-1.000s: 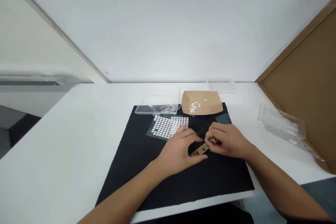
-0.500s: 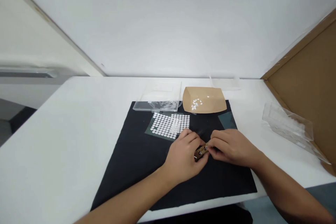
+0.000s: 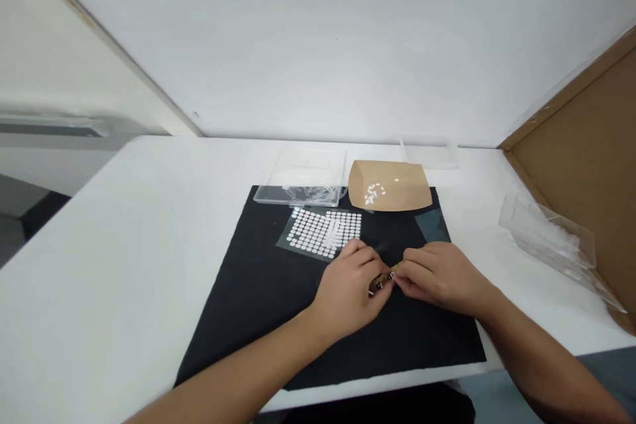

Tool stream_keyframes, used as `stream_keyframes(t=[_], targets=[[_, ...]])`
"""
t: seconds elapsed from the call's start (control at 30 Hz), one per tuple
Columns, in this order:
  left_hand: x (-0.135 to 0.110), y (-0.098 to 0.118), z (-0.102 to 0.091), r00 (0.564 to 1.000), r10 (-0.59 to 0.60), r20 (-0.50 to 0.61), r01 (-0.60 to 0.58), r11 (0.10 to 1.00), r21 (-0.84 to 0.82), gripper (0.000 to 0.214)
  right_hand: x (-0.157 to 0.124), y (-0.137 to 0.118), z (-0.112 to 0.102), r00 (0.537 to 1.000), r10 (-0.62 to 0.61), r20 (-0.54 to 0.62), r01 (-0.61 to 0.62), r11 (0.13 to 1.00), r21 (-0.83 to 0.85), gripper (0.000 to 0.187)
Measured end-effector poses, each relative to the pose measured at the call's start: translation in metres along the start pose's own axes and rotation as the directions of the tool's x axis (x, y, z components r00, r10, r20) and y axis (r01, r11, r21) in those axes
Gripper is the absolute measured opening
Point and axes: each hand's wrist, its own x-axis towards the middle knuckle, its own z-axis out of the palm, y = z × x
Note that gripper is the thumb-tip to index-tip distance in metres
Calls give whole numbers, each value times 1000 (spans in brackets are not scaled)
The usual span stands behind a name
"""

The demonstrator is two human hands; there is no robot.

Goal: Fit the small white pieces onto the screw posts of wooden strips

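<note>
My left hand [image 3: 350, 288] is closed around a small brown piece with dark round spots and white bits [image 3: 380, 283], held just above the black mat [image 3: 258, 305]. Much of that piece is hidden by my fingers. At its right end my right hand [image 3: 434, 278] has thumb and fingers pinched together; whether they grip the piece itself or something tiny on it, I cannot make out. Just beyond my left hand lie sheets of white round stickers [image 3: 311, 232], overlapping on the mat.
A brown paper tray [image 3: 407, 195] with small white bits stands behind my hands. Left of it is a clear plastic box [image 3: 303, 179] holding clear slim pieces. More clear plastic containers [image 3: 546, 238] stand at the right, near a cardboard panel [image 3: 586, 146]. A dark green sheet [image 3: 432, 225] lies at the mat's right.
The brown piece has tilted in my left hand and shows less of its face. My right fingers stay pinched at its end. The view has shifted slightly.
</note>
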Motion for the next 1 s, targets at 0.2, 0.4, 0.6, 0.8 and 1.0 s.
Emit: stream_keyframes(t=[0.2, 0.4, 0.6, 0.8, 1.0], targets=[[-1, -2, 0, 1000, 2, 20, -3, 1000, 14, 4, 1, -2, -2, 1000, -5, 9, 5, 1000, 16, 21], [-1, 0, 0, 1000, -8, 17, 8, 1000, 16, 7, 1, -2, -2, 1000, 2, -6, -1, 1000, 27, 22], [0, 0, 0, 1000, -4, 7, 4, 1000, -8, 10, 1, 0, -1, 1000, -1, 10, 1, 999, 43, 24], [0, 1, 1, 1000, -15, 1, 15, 999, -34, 10, 0, -1, -1, 1000, 2, 12, -3, 1000, 31, 24], [0, 1, 0, 1000, -14, -3, 14, 999, -46, 11, 0, -1, 0, 1000, -6, 24, 5, 999, 43, 25]])
